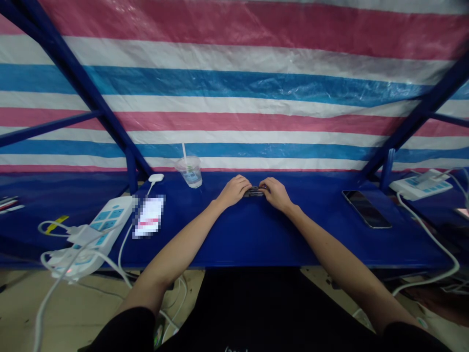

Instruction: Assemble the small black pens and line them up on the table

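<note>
My left hand (234, 189) and my right hand (274, 193) meet at the middle of a blue table (256, 234), both curled around a small dark flat object (254, 192) that lies on the tabletop between them. The fingers of each hand are closed on its ends. What the object is cannot be made out; most of it is hidden by my fingers.
A clear plastic cup with a straw (189, 171) stands behind my left hand. A white power strip (98, 227) with cables and a white card (148, 222) lie at left. A dark phone (366, 209) and another power strip (421, 186) lie at right. Striped tarp and blue frame bars stand behind.
</note>
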`<action>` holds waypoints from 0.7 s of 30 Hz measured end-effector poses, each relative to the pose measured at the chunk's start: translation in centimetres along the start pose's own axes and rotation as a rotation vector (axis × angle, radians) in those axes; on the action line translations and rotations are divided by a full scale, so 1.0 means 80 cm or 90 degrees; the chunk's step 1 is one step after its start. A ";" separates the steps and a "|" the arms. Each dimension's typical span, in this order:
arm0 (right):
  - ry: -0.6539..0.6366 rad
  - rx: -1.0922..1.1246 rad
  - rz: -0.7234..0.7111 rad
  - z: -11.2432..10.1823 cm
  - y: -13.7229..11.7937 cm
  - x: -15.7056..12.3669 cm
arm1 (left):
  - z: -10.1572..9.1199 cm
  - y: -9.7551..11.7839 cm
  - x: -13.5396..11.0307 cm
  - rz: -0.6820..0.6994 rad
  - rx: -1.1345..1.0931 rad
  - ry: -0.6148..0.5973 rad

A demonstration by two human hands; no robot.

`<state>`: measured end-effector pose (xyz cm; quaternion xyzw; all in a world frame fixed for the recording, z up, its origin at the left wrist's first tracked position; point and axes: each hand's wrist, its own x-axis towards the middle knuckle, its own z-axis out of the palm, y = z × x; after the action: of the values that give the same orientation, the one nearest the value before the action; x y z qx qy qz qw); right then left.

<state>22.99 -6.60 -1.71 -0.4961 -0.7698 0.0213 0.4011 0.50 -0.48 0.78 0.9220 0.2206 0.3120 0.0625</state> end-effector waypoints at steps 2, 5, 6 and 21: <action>-0.019 -0.015 0.010 0.001 -0.001 0.000 | 0.001 -0.002 -0.001 0.004 0.000 0.004; -0.028 -0.024 0.020 0.001 -0.003 0.001 | 0.000 -0.003 -0.001 0.003 -0.009 0.007; -0.023 -0.024 0.019 0.001 -0.003 0.001 | 0.000 -0.002 -0.001 0.002 -0.013 0.005; -0.021 -0.018 0.030 0.002 0.002 0.001 | -0.001 0.001 -0.002 0.029 -0.017 0.039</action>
<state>23.02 -6.39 -1.87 -0.5191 -0.7648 0.0276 0.3806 0.36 -0.67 0.78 0.9159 0.1971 0.3442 0.0609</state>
